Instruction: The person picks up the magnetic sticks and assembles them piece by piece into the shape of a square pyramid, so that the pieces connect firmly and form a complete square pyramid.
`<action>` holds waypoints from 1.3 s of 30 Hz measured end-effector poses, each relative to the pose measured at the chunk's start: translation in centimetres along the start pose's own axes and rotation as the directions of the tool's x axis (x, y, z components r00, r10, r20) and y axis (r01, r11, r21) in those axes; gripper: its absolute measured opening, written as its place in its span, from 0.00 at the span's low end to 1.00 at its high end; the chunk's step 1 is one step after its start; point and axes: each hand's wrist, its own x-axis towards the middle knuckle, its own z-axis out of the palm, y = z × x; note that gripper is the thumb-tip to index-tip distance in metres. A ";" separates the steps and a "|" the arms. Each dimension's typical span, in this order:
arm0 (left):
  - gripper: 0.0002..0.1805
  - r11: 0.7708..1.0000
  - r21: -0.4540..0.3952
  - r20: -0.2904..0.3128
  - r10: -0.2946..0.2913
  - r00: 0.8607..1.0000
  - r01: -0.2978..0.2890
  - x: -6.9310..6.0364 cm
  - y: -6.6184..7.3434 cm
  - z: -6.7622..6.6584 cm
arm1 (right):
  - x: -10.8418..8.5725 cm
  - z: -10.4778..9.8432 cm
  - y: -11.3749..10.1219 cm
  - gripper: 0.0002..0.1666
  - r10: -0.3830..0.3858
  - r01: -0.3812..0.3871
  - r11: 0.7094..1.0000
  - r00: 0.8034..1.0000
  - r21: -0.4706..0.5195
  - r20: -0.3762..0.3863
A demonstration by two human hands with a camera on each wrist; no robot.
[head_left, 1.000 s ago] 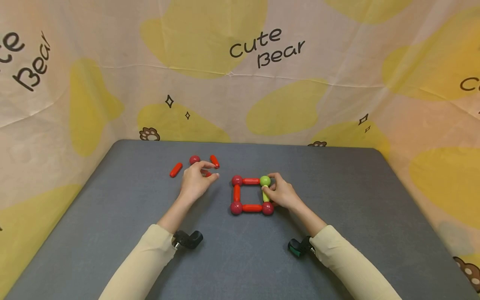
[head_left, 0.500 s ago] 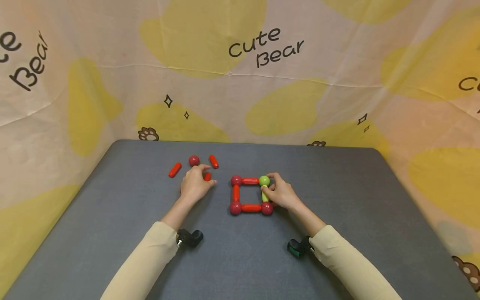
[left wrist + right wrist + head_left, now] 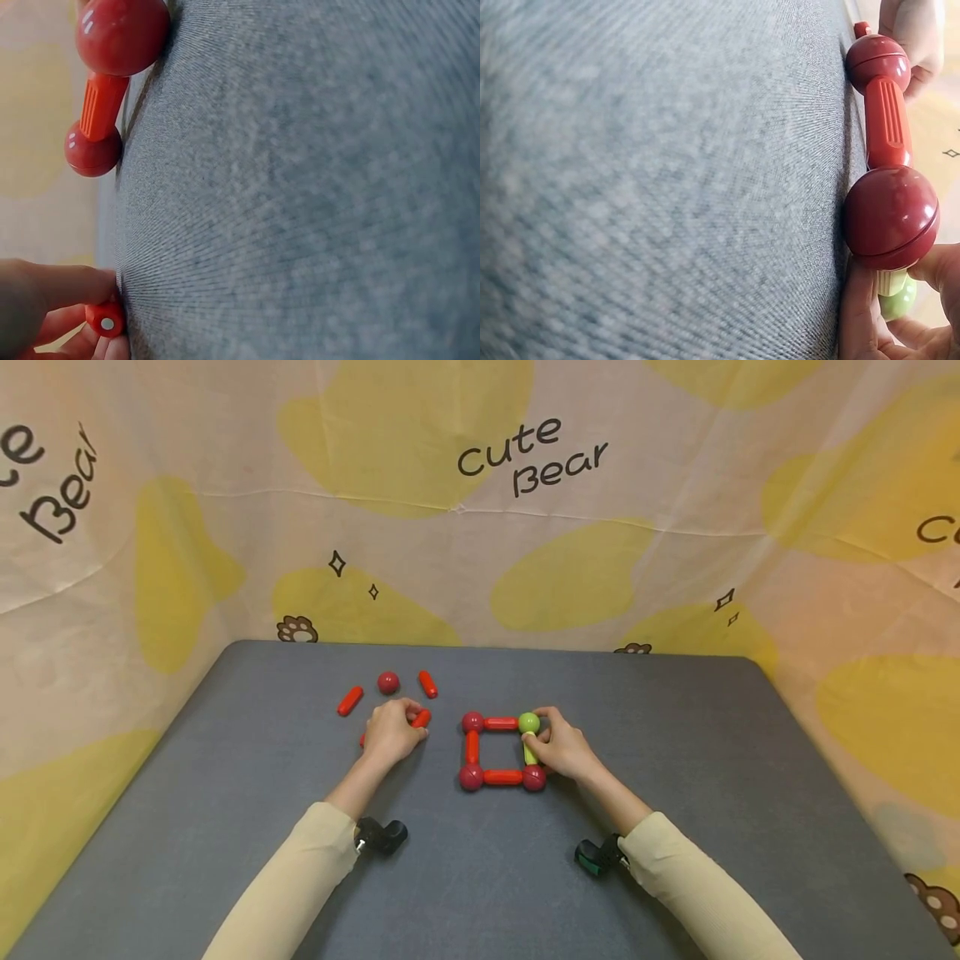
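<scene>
"Fingertips that stood parted half a second ago now meet around a loose red rod (image 3: 422, 719), as the left hand (image 3: 392, 729) draws slightly toward the wearer and leaves a dark-red ball (image 3: 388, 683) in full sight."

"What do you make of it?"

"From my distant console, I judge it a single piece secured. The left wrist feed shows the rod low at the gray tabletop (image 3: 465, 877), its pale-dotted end facing the lens. Whether it has lifted clear, I cannot tell."

"And the right hand (image 3: 566, 747)?"

"Unmoved on my screen. It grips the yellow-green rod (image 3: 532, 754) forming the right side of the square frame (image 3: 503, 777), forefinger reaching toward the green ball (image 3: 528, 722) at the far corner. I cannot confirm contact there. My right wrist view puts thumb and finger on either side of the rod, just past the near corner ball (image 3: 891, 217). I read that as steadying; the frame itself looks unaltered."

"Describe the pose."

"Both forearms slant inward from the near edge in cream sleeves (image 3: 281, 885). I see the left hand back-up, thumb nearest the wearer, well apart from the frame. Beyond it lie an angled red rod (image 3: 350, 701) and a second spare rod (image 3: 427, 684), either side of the loose ball."
</scene>
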 end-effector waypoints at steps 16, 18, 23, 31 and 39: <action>0.17 0.993 -0.098 0.003 0.064 0.998 -0.063 -0.2 -0.1 -0.2 | 0.1 0.0 0.2 0.30 -0.018 0.017 0.999 1.000 -0.033 -0.017; 0.18 0.989 -0.123 0.005 0.087 0.996 -0.086 -0.3 0.0 -0.3 | 0.1 0.0 0.3 0.30 -0.022 0.021 0.999 1.000 -0.037 -0.021; 0.19 0.977 -0.177 0.025 0.127 0.992 -0.121 -0.9 0.6 -0.6 | 0.1 0.0 0.3 0.30 -0.025 0.025 0.999 1.000 -0.036 -0.019; 0.16 0.947 -0.276 0.043 0.181 0.983 -0.162 -2.2 2.0 -0.9 | 0.1 0.0 0.3 0.30 -0.019 0.018 0.999 1.000 -0.030 -0.021; 0.14 0.922 -0.347 0.074 0.208 0.975 -0.170 -3.2 2.7 -0.8 | 0.2 0.1 0.3 0.30 -0.016 0.015 1.000 1.000 -0.026 -0.014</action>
